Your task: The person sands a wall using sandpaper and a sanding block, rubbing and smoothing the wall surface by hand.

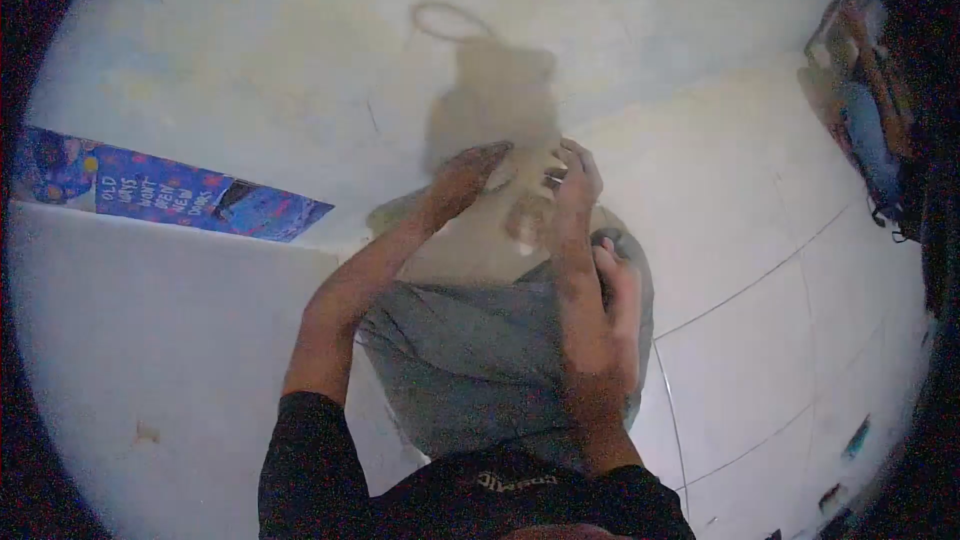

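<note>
My left hand (472,178) reaches forward, its fingers stretched out together and pointing right. Opposite it, my right hand (577,178) has its fingers apart and loosely bent toward the left. A small dark and bright spot shows at the right fingers; I cannot tell what it is. Below and between the hands lies a blurred tan surface (450,250), whose kind I cannot make out. Grey cloth (460,360) covers my lap. A bare foot (622,290) shows beside my right forearm.
A pale wall (300,50) ahead carries a shadow (495,90) with a loop on top. A blue painted strip (160,190) with white lettering runs along the left. Tiled floor (740,390) extends right, with a dark bundle of bags or cloth (865,100) at the edge.
</note>
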### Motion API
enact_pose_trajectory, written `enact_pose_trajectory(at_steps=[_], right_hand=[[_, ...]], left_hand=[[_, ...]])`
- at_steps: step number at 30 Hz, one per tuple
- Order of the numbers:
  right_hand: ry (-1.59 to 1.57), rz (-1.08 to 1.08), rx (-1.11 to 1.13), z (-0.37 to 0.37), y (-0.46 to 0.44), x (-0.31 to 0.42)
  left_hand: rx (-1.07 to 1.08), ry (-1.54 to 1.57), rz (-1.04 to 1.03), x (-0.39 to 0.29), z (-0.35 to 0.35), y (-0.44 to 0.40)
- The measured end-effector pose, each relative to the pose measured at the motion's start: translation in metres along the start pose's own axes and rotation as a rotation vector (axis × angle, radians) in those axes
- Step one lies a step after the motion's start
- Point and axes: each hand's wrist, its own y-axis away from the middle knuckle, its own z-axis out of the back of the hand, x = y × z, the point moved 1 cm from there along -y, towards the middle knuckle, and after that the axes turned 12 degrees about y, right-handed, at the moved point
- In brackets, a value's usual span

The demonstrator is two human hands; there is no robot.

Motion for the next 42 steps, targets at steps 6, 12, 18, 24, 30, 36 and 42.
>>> enact_pose_trajectory(at_steps=[6, 12, 18, 24, 30, 36, 42], right_hand=[[0.201, 0.138, 0.04, 0.009, 0.0, 0.004], [0.027, -0.07, 0.009, 0.007, 0.003, 0.004], [-0.022, -0.111, 0.06, 0.002, -0.006, -0.002], [-0.121, -0.229, -0.015, 0.002, -0.002, 0.017], [0.142, -0.178, 0.015, 0.007, -0.022, -0.023], [-0.118, -0.244, -0.02, 0.0, -0.003, 0.024], [-0.124, -0.175, 0.008, -0.001, 0.009, 0.036]], left_hand=[[0.013, -0.072, -0.058, 0.009, 0.029, 0.038], [0.096, -0.318, 0.05, 0.054, 0.046, 0.145], [0.119, -0.294, 0.047, 0.052, 0.056, 0.164], [0.045, 0.038, 0.114, -0.009, 0.031, 0.04], [-0.113, 0.108, -0.011, -0.026, -0.029, -0.058], [-0.104, 0.109, -0.009, -0.008, -0.022, -0.035], [-0.082, -0.112, 0.027, 0.02, 0.017, 0.074]])
